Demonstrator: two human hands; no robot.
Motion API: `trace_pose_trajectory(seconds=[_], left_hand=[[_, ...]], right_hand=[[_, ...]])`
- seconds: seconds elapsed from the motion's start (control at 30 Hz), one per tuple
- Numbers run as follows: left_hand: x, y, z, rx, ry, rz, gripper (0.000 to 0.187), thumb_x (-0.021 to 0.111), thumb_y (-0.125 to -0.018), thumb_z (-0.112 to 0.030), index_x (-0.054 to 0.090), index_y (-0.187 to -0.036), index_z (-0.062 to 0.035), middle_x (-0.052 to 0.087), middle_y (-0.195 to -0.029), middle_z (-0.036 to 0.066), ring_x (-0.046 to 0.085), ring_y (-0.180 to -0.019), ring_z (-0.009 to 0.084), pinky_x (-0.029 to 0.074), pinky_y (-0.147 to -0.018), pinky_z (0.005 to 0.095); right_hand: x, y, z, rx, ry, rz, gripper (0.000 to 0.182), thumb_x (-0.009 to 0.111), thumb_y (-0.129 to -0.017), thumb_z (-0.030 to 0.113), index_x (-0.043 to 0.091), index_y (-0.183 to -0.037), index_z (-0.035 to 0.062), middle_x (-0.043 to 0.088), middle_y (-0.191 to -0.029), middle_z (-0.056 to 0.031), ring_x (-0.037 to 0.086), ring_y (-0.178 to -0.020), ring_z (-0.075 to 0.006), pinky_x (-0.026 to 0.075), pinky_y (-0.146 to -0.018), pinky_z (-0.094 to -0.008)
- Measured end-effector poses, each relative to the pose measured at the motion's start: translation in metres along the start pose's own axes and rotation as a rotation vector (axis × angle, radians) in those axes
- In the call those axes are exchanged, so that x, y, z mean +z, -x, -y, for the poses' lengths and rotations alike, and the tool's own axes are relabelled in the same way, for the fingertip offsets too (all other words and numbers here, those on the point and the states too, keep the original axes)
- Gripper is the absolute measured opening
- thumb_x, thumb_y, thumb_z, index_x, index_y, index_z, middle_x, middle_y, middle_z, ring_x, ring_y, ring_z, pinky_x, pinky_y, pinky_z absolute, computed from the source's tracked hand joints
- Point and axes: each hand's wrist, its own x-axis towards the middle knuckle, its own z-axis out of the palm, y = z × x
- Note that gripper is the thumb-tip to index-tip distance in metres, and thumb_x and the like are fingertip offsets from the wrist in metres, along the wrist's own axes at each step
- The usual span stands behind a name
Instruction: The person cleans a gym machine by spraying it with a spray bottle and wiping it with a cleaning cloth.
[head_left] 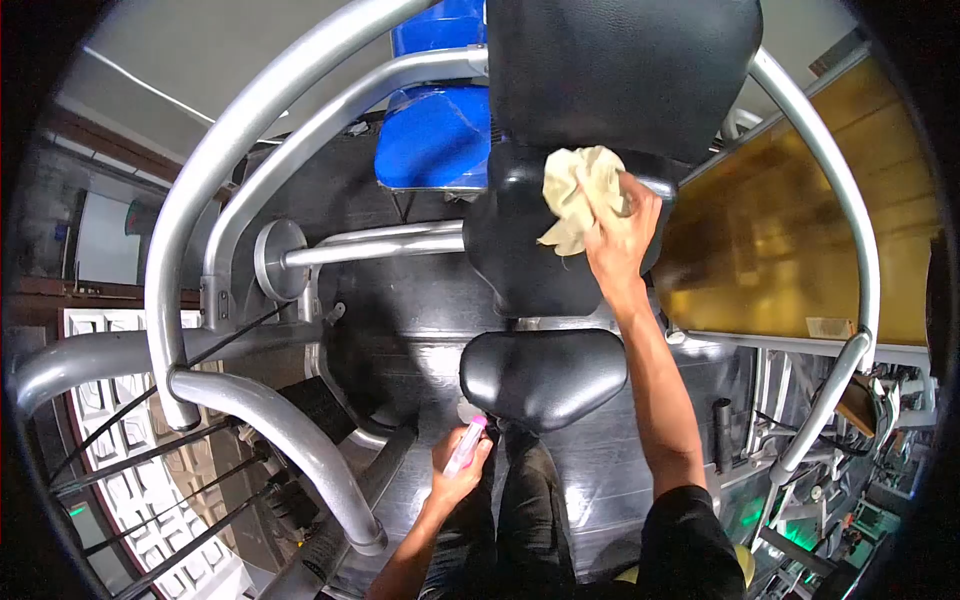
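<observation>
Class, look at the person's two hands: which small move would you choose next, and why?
Probably slide the cloth across the black seat toward the person: the right hand has it bunched at the seat, whose nearer part lies uncovered, and the left hand holds the pink-capped bottle away from it.

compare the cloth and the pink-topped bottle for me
The cloth is pale yellow and crumpled, while the pink-topped bottle is slim and straight. The cloth is in the right hand, over black padding; the bottle is in the left hand, lower in view. The cloth looks wider than the bottle. Both are held.
</observation>
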Motion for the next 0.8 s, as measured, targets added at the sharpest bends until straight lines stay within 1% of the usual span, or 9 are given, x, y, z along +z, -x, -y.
trace_pose_trajectory(seconds=[0.1, 0.23, 0.37, 0.43, 0.5, 0.57, 0.63, 0.73, 0.8], left_hand=[[0.002, -0.003, 0.001, 0.048, -0.012, 0.015, 0.017, 0.069, -0.083, -0.016, 0.061, -0.088, -0.0018, 0.062, -0.071, 0.008, 0.059, -0.064, 0.0157, 0.048, -0.060, 0.0302], [0.005, -0.004, 0.000, 0.037, 0.043, 0.040, 0.016, 0.069, -0.083, -0.014, 0.061, -0.089, -0.0017, 0.062, -0.071, 0.007, 0.058, -0.063, 0.0139, 0.048, -0.060, 0.0289], [0.006, -0.004, 0.000, -0.015, 0.087, 0.078, 0.015, 0.069, -0.083, -0.012, 0.061, -0.091, -0.0017, 0.061, -0.072, 0.005, 0.055, -0.063, 0.0108, 0.047, -0.059, 0.0273], [0.005, -0.007, -0.001, -0.005, 0.067, 0.095, 0.015, 0.069, -0.083, -0.012, 0.061, -0.091, -0.0018, 0.061, -0.072, 0.004, 0.054, -0.063, 0.0100, 0.046, -0.060, 0.0266], [0.006, -0.006, -0.002, 0.067, 0.109, 0.031, 0.014, 0.070, -0.083, -0.011, 0.061, -0.091, -0.0027, 0.060, -0.071, 0.003, 0.053, -0.062, 0.0087, 0.046, -0.059, 0.0257], [0.009, -0.004, 0.002, -0.020, 0.139, 0.041, 0.013, 0.069, -0.084, -0.011, 0.061, -0.090, -0.0035, 0.058, -0.070, 0.000, 0.052, -0.062, 0.0075, 0.045, -0.058, 0.0248], [0.012, -0.006, -0.001, 0.015, 0.134, 0.051, 0.011, 0.068, -0.085, -0.011, 0.061, -0.089, -0.0033, 0.058, -0.070, -0.001, 0.051, -0.060, 0.0065, 0.044, -0.055, 0.0241], [0.015, -0.004, -0.006, -0.036, 0.230, 0.049, 0.012, 0.067, -0.086, -0.011, 0.060, -0.089, -0.0022, 0.058, -0.070, 0.000, 0.051, -0.058, 0.0066, 0.044, -0.054, 0.0239], [0.016, -0.008, -0.014, 0.127, 0.149, 0.025, 0.012, 0.066, -0.087, -0.012, 0.060, -0.089, -0.0010, 0.058, -0.070, 0.001, 0.051, -0.056, 0.0067, 0.043, -0.052, 0.0237]], right_hand=[[0.018, 0.036, -0.013, -0.130, 0.018, 0.059, 0.044, 0.069, -0.065, 0.004, 0.072, -0.101, 0.0291, 0.055, -0.102, -0.0057, 0.049, -0.094, -0.0286, 0.045, -0.082, -0.0389], [0.020, 0.093, -0.008, -0.184, -0.053, 0.184, 0.054, 0.070, -0.059, 0.005, 0.069, -0.105, 0.0342, 0.055, -0.102, 0.0035, 0.050, -0.095, -0.0243, 0.046, -0.080, -0.0358], [0.003, 0.150, -0.018, -0.356, -0.045, 0.778, 0.044, 0.059, -0.074, 0.016, 0.063, -0.113, 0.0356, 0.055, -0.106, 0.0028, 0.051, -0.099, -0.0191, 0.044, -0.084, -0.0351], [-0.006, 0.155, -0.030, -0.315, -0.049, 0.785, 0.044, 0.060, -0.074, 0.017, 0.063, -0.114, 0.0359, 0.055, -0.108, 0.0029, 0.051, -0.096, -0.0181, 0.044, -0.083, -0.0340], [-0.017, 0.135, -0.044, -0.294, 0.006, 0.677, 0.046, 0.065, -0.069, 0.018, 0.064, -0.111, 0.0341, 0.055, -0.113, 0.0029, 0.051, -0.092, -0.0174, 0.044, -0.079, -0.0323], [-0.026, 0.094, -0.050, -0.337, 0.081, 0.609, 0.049, 0.068, -0.066, 0.015, 0.064, -0.111, 0.0339, 0.055, -0.114, 0.0002, 0.052, -0.092, -0.0183, 0.044, -0.078, -0.0322], [-0.028, 0.063, -0.058, -0.216, -0.025, 0.487, 0.050, 0.067, -0.067, 0.010, 0.063, -0.112, 0.0323, 0.056, -0.114, -0.0044, 0.053, -0.095, -0.0221, 0.046, -0.078, -0.0357], [-0.034, 0.010, -0.040, 0.143, -0.043, 0.125, 0.048, 0.064, -0.067, 0.002, 0.064, -0.107, 0.0266, 0.055, -0.113, -0.0119, 0.053, -0.099, -0.0331, 0.047, -0.081, -0.0433], [-0.025, 0.013, -0.043, 0.129, -0.034, 0.056, 0.046, 0.065, -0.066, 0.002, 0.066, -0.104, 0.0262, 0.054, -0.107, -0.0111, 0.053, -0.097, -0.0329, 0.049, -0.075, -0.0414]])
